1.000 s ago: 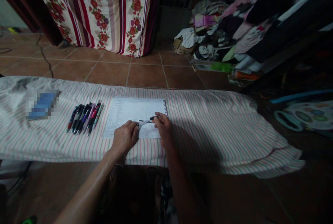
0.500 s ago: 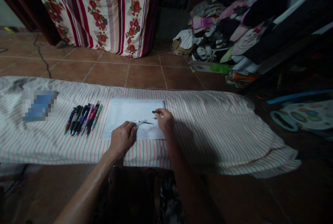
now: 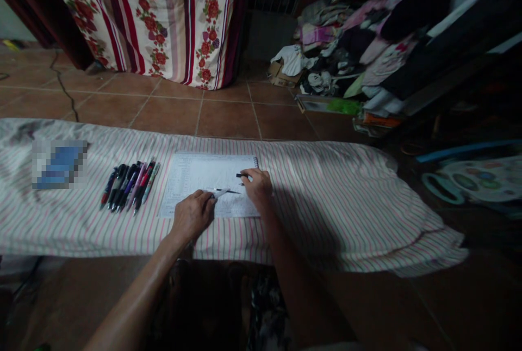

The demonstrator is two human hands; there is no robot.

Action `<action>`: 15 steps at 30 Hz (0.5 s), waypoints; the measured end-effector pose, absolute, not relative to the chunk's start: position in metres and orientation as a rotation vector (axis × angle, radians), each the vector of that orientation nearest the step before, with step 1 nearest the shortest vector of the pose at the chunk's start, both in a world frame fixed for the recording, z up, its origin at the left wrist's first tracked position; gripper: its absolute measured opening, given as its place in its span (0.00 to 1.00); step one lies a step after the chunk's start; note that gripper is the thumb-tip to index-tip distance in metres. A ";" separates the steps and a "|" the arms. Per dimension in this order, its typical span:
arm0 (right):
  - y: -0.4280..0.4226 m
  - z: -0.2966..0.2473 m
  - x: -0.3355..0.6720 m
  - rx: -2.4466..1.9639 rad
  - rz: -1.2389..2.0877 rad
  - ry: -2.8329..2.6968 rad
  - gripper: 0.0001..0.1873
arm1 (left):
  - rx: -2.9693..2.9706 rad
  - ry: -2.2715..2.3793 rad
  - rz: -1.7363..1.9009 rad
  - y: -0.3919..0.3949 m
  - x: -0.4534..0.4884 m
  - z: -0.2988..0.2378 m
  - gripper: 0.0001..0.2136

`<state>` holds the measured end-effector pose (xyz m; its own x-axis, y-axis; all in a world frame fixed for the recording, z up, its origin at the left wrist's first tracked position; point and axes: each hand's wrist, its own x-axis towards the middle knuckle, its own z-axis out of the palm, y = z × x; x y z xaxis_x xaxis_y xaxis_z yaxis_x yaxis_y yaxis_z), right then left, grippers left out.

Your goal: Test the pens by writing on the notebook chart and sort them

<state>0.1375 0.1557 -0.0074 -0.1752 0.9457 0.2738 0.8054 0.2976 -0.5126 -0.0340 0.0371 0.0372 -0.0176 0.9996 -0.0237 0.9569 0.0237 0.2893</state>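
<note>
pens (image 3: 129, 185) left, bare cloth (image 3: 334, 198) right

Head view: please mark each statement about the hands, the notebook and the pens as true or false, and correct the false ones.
1. The left hand holds a pale pen over the notebook. True.
2. The right hand rests on the row of pens. False: it is at the notebook's right side, pinching a small dark piece.
3. The row of pens lies left of the notebook. True.
4. The notebook lies on a bare wooden table. False: it lies on a striped cloth.
</note>
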 end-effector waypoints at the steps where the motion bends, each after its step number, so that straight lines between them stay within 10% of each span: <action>1: 0.154 -0.005 0.138 -1.536 0.344 -2.019 0.11 | 2.033 2.079 0.280 0.037 -0.034 0.037 0.16; 15: 0.085 0.009 0.118 -1.400 1.050 -1.511 0.13 | 2.015 1.969 0.435 0.035 -0.034 0.035 0.16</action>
